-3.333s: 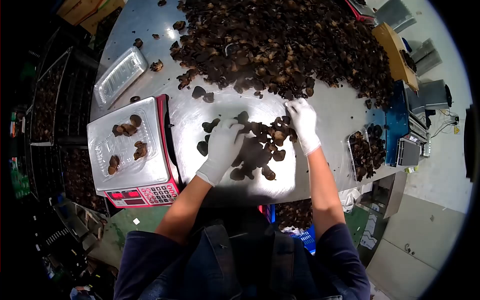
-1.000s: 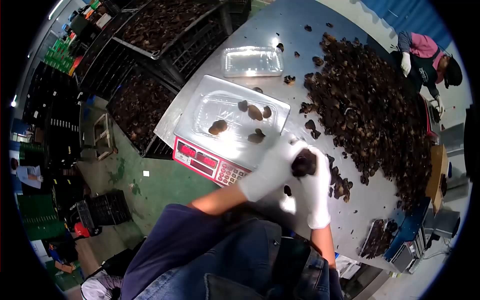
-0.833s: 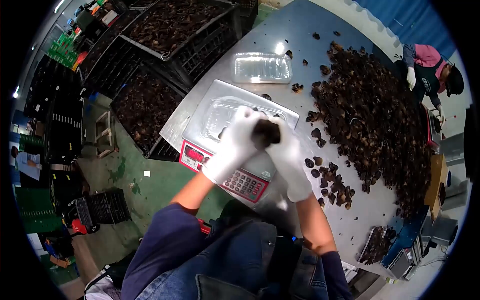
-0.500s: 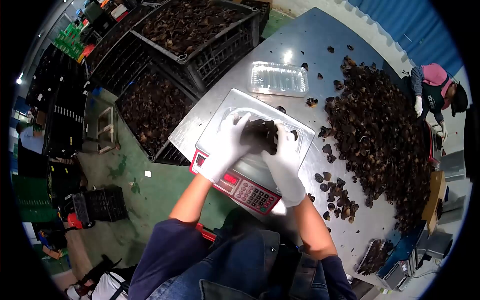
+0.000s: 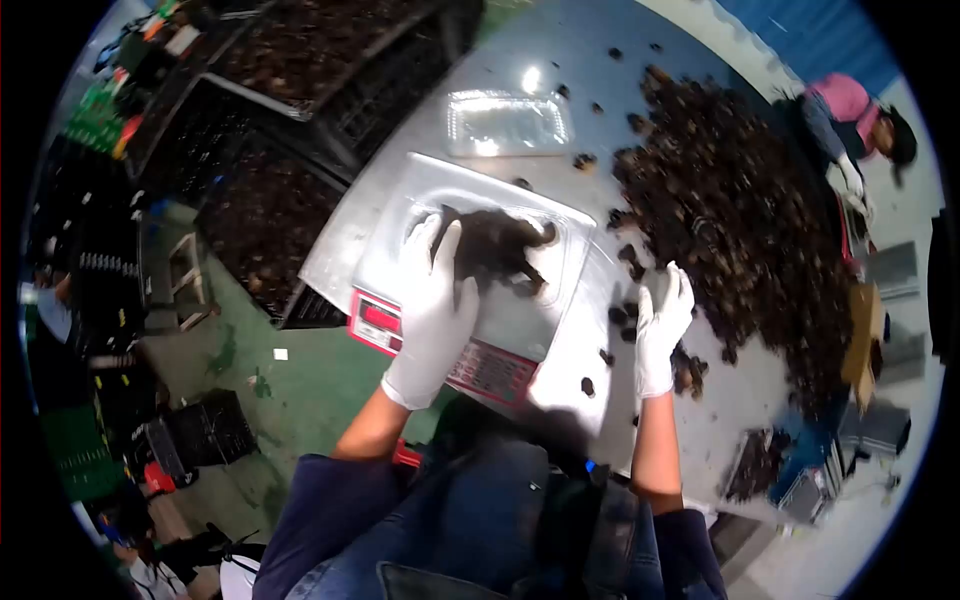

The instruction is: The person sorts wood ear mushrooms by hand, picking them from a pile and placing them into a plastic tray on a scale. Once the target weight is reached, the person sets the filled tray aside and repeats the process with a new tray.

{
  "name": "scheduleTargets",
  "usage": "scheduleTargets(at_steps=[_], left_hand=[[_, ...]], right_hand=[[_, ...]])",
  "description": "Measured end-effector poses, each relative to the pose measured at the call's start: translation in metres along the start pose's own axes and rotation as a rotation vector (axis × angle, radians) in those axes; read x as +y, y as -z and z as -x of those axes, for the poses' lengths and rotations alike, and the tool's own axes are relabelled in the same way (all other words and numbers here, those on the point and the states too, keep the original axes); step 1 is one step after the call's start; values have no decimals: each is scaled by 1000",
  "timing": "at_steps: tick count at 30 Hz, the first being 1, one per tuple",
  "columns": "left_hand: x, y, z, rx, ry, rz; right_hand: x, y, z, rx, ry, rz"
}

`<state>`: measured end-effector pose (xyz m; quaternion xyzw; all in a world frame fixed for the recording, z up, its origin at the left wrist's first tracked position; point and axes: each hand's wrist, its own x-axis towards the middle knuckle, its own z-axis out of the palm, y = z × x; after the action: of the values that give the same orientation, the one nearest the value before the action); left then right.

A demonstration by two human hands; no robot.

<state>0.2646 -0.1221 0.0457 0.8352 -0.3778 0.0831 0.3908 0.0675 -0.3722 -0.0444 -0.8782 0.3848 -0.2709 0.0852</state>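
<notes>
A scale with a red panel [image 5: 495, 372] and a silver top stands at the table's near edge. On it sits a clear plastic tray [image 5: 572, 238] with a heap of dark brown, mushroom-like pieces [image 5: 495, 245] in it. My left hand [image 5: 432, 315], in a white glove, rests at the heap's left side with fingers stretched and apart. My gloved right hand [image 5: 662, 335] is off the scale, to its right, over the table near several loose dark pieces. Its fingers are extended with nothing visible in them.
A large pile of the dark pieces [image 5: 735, 220] covers the table's right side. Another clear plastic container [image 5: 508, 124] lies behind the scale. Black crates [image 5: 385, 110] full of similar pieces stand at the left. A person in pink and dark clothing [image 5: 845, 110] works at the far right.
My right hand has left the heap in the tray and moved right over the table. My left hand has stayed by the heap, its fingers now straighter. The whole view has shifted a little.
</notes>
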Motion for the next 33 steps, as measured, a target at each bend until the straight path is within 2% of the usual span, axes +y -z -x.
scheduleTargets(at_steps=[1, 2, 3, 6, 7, 9, 10, 11, 13, 14, 15, 17, 18, 19, 20, 21, 22, 23, 24, 27, 29, 31, 33], left_hand=[[8, -8, 5, -51, -31, 59], [22, -16, 15, -145, -85, 153], [34, -25, 21, -224, -151, 243], [63, -68, 66, -550, -242, 322], [70, -86, 81, -673, -244, 323], [78, -119, 105, -695, -278, 297], [81, -133, 117, -693, -300, 268], [82, -149, 125, -705, -308, 270], [87, -178, 129, -778, -133, 226], [93, -183, 119, -769, -266, 87], [95, -191, 116, -774, -274, 82], [93, -208, 115, -741, -546, -337], [90, -216, 116, -743, -551, -342], [87, -222, 119, -726, -452, -229], [87, -224, 118, -707, -355, -117], [87, -225, 117, -709, -361, -121], [90, -224, 114, -739, -277, -102], [94, -224, 112, -772, -193, -80], [97, -227, 110, -775, -199, -77], [108, -234, 103, -665, -281, 96], [126, -237, 95, -565, -383, 173], [134, -261, 93, -579, -410, 165], [136, -289, 100, -637, -787, -19]], right_hand=[[37, -4, 16, -3, -73, 197], [66, -2, 38, -145, -223, 425], [88, 6, 59, -208, -272, 440], [111, 42, 112, -298, -251, 69], [105, 58, 126, -296, -158, 91], [106, 80, 147, -153, -243, -109], [113, 83, 162, -35, -348, -199], [113, 89, 169, 5, -446, -160], [102, 108, 177, -171, -766, -283], [106, 103, 188, -225, -721, -161], [109, 100, 201, -265, -582, -91], [108, 78, 222, -193, -370, -182], [85, 86, 211, -301, -433, -96], [77, 84, 210, -253, -365, -33], [79, 78, 212, -237, -379, -95], [82, 73, 212, -217, -392, -158], [83, 75, 206, -212, -396, -161], [86, 79, 200, -136, -434, -214], [89, 83, 194, -59, -470, -264], [131, 90, 175, 31, -525, -147], [146, 95, 156, -4, -509, -211], [150, 96, 143, -71, -518, -196], [157, 91, 136, -121, -505, -184]])
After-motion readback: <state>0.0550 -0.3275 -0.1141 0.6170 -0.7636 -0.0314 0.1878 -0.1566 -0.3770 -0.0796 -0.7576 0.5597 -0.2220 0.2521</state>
